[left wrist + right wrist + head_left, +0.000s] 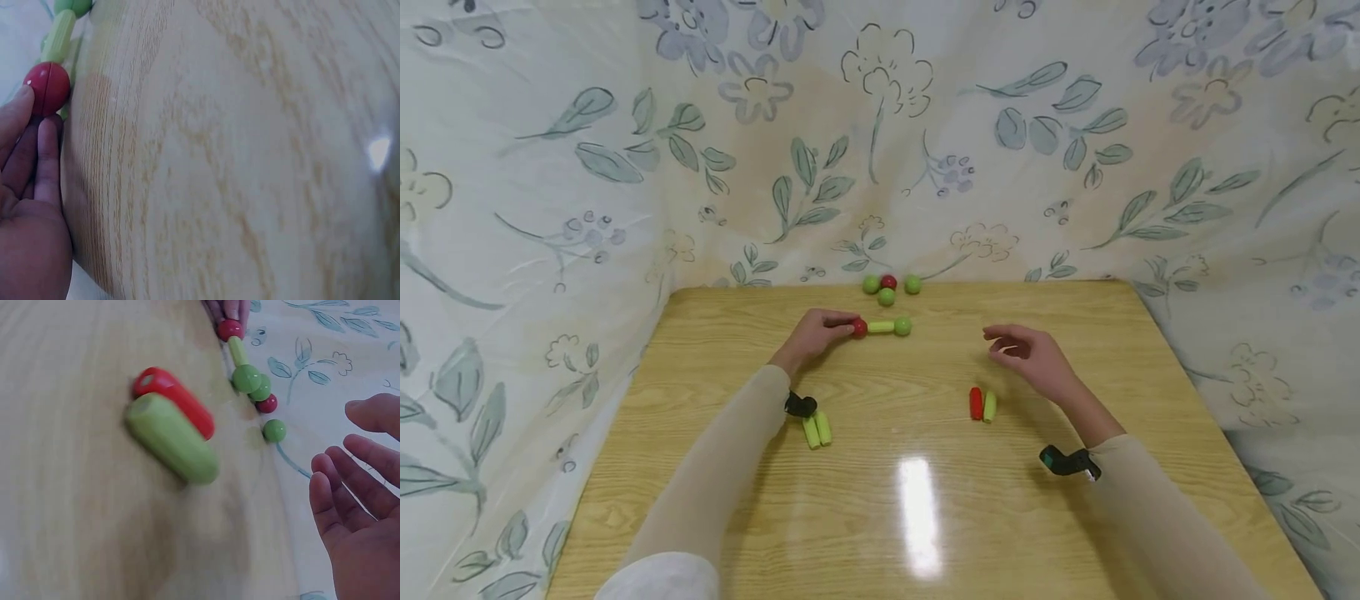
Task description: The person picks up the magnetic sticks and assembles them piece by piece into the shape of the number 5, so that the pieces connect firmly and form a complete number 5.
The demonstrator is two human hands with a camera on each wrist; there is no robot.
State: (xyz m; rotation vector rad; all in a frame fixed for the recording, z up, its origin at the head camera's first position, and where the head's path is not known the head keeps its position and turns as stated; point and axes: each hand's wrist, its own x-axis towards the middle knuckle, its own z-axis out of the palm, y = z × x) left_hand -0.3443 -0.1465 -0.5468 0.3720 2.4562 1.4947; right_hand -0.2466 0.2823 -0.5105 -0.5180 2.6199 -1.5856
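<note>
At the far middle of the table, my left hand [816, 337] pinches a red ball [860, 327] between thumb and fingers. That ball forms one end of a row: a light green rod [881, 327] runs rightward from it to a green ball [902, 326]. My right hand [1033, 358] is held above the table with fingers loosely bent and nothing in them. Below and left of it lie a red rod [976, 403] and a light green rod [990, 407], side by side; the right wrist view shows both closer, slightly blurred.
Behind the row, near the back edge, sit several loose balls: a red ball [889, 282] among green balls [913, 284]. Two light green rods [823, 428] lie beside the left wrist camera [801, 406]. A flowered cloth [880, 167] hangs behind the wooden table [715, 517].
</note>
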